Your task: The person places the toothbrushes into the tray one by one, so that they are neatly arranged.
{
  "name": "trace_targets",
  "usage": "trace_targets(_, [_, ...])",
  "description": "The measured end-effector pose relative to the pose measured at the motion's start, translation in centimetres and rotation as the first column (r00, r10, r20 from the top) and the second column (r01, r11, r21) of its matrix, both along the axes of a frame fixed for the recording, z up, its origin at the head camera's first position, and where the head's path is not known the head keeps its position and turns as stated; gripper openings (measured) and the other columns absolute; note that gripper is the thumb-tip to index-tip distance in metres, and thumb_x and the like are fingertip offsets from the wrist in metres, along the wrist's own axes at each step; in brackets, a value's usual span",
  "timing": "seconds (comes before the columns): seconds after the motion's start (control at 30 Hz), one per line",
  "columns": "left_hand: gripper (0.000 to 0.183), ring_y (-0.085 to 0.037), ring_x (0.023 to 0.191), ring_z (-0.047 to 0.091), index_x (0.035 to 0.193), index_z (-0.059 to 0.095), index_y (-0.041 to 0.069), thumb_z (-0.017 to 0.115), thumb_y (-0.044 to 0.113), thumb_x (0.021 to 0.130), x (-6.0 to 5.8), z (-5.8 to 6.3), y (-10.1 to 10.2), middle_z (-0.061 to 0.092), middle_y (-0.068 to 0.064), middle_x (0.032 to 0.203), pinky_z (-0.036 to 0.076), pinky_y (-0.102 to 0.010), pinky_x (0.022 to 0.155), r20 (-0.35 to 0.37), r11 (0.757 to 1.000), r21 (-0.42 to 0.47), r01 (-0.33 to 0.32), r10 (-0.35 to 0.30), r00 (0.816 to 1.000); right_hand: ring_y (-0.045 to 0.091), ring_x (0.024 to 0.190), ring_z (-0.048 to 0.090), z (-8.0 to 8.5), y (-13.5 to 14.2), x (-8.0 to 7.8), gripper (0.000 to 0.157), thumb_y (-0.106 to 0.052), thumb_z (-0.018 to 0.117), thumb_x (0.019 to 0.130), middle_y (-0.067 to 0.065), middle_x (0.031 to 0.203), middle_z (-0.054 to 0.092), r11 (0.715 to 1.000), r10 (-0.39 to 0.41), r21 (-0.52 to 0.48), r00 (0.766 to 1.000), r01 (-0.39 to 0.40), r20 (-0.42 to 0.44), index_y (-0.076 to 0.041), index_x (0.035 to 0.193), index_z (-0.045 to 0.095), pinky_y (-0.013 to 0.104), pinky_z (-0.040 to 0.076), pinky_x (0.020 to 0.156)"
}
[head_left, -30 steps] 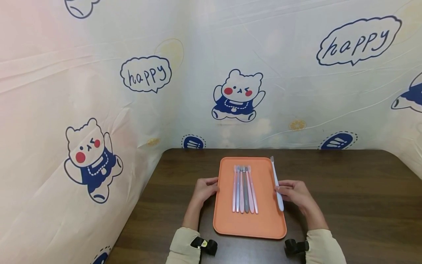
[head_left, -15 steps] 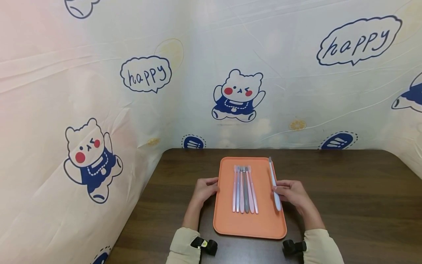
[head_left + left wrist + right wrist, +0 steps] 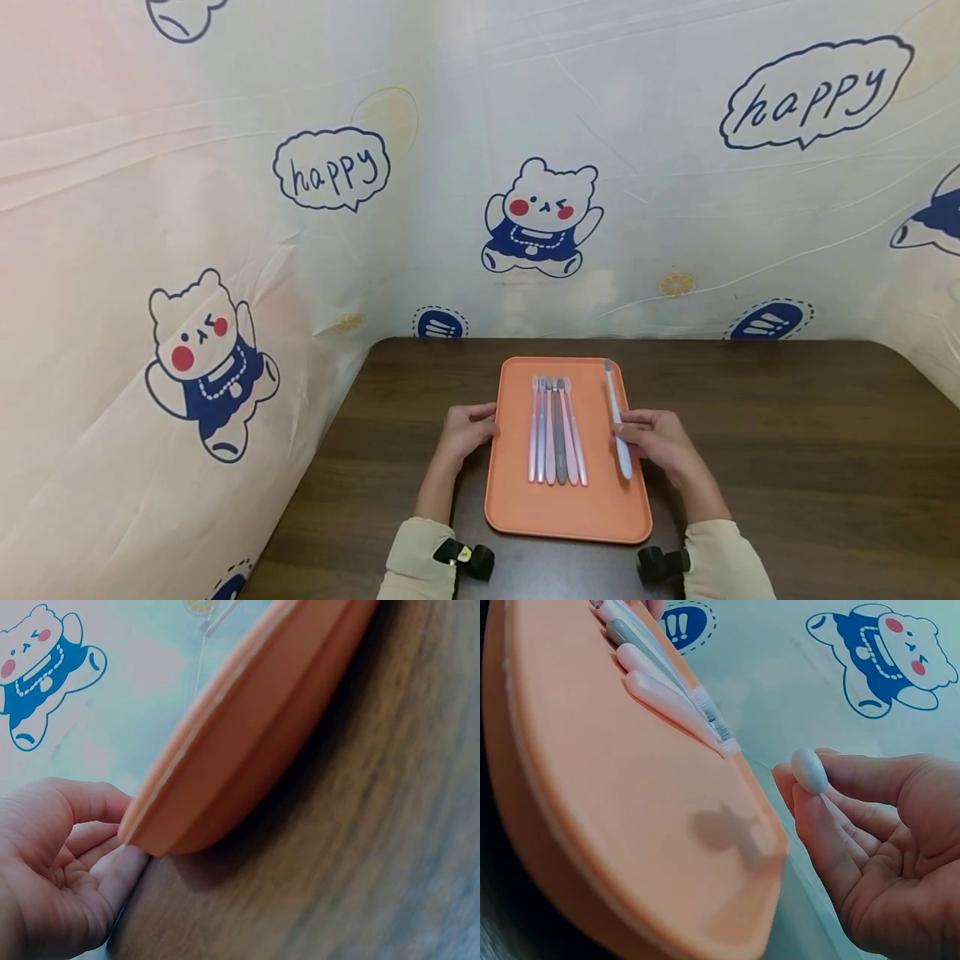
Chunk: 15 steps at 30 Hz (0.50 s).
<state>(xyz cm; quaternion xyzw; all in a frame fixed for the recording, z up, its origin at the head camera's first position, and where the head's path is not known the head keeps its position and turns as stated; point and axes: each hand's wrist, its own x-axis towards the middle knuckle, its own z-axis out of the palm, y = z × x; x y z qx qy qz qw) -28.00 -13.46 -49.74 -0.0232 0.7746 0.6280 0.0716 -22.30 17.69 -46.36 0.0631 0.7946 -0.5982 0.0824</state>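
Note:
A light-blue toothbrush (image 3: pixel 623 460) is pinched between the thumb and fingers of my right hand (image 3: pixel 666 442), bristle head pointing away. It is held over the right side of an orange tray (image 3: pixel 525 512); in the right wrist view the handle end (image 3: pixel 810 772) stands above the tray, whose surface carries the hand's shadow. Several toothbrushes in pink, blue and grey, the grey toothbrush (image 3: pixel 560 446) among them, lie side by side in the tray, heads toward the far edge. At the tray's left rim, my left hand (image 3: pixel 465 433) grips the edge with thumb and fingers.
The tray rests on a dark brown wooden table (image 3: pixel 810 467). Behind and to the left hangs a pale cloth (image 3: pixel 450 208) printed with bears and "happy" bubbles. A black wrist camera (image 3: pixel 480 562) sits near the tray's front left corner, another wrist camera (image 3: pixel 652 565) near its front right.
My right hand has moved left with the light-blue toothbrush, from the tray's right rim to over its inside. My left hand and the row of toothbrushes have stayed put.

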Motion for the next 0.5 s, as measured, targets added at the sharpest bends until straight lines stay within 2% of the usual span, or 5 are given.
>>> trace_targets(0.5, [0.05, -0.027, 0.115, 0.07, 0.128, 0.068, -0.004, 0.067, -0.003, 0.078, -0.04, -0.13, -0.09, 0.069, -0.027, 0.127, 0.061, -0.027, 0.075, 0.005, 1.0, 0.007, 0.004, -0.004, 1.0, 0.013, 0.092, 0.075, -0.51, -0.85, -0.36, 0.048, -0.009, 0.063, 0.097, 0.026, 0.116, 0.074, 1.0, -0.001, -0.027, 1.0, 0.0, -0.014, 0.016, 0.137, 0.053, 0.031, 0.063, 0.08])
